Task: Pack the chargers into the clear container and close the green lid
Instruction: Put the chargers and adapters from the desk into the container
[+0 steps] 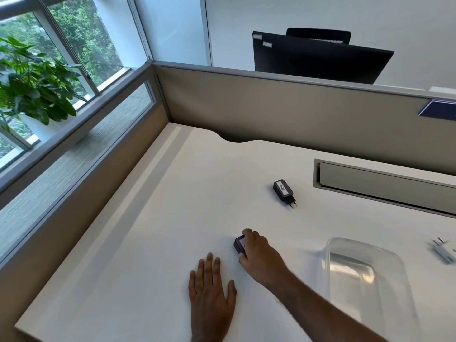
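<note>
The desk (172, 193) carries the open, empty clear container (365, 275) at the right, seemingly kept within easy reach for packing; no green lid is seen. The left hand (212, 292) is laid flat and empty, perhaps as a brace, while the right hand (259, 253) is curled over a small black charger (238, 245), fingers closed around it. A second black charger (283, 190), labelled 002, lies well apart with its prongs toward the person, and a pale plug (444, 250) lies at the far right.

White desk (148, 218), beige partition (283, 112), sunlit window (74, 45), plant (32, 82)
</note>
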`<action>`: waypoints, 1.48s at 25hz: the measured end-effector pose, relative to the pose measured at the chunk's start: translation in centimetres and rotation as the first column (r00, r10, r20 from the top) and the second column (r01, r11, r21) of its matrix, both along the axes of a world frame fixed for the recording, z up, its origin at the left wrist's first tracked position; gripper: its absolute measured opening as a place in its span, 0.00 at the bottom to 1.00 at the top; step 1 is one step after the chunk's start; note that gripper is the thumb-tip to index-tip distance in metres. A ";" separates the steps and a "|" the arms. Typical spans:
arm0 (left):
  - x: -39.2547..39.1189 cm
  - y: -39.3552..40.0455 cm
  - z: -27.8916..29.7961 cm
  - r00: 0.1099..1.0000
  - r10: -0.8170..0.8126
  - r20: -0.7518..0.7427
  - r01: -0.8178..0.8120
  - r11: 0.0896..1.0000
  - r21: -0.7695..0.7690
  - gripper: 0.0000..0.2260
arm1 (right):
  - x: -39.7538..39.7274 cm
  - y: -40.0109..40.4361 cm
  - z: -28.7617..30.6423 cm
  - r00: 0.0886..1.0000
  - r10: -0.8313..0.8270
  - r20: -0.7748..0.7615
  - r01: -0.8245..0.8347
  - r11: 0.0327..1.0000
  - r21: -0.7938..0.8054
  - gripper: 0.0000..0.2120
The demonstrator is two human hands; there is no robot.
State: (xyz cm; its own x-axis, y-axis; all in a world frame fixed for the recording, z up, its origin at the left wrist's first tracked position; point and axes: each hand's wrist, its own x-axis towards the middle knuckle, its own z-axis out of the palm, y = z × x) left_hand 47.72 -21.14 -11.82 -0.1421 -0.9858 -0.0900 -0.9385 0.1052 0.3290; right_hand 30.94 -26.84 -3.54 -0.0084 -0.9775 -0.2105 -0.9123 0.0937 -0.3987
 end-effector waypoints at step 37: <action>-7.1 -0.7 0.3 0.992 -0.126 0.013 0.126 0.992 -0.029 0.31 | -19.6 14.9 4.2 0.992 -0.119 -0.047 0.126 0.973 0.192 0.23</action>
State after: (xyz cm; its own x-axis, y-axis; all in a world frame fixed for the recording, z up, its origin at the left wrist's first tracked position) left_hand 40.60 -21.84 -11.49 -0.2644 -0.9624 -0.0631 -0.9206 0.2323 0.3139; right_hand 11.35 -11.95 0.63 -0.1358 -0.9092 -0.3935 -0.9021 0.2777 -0.3303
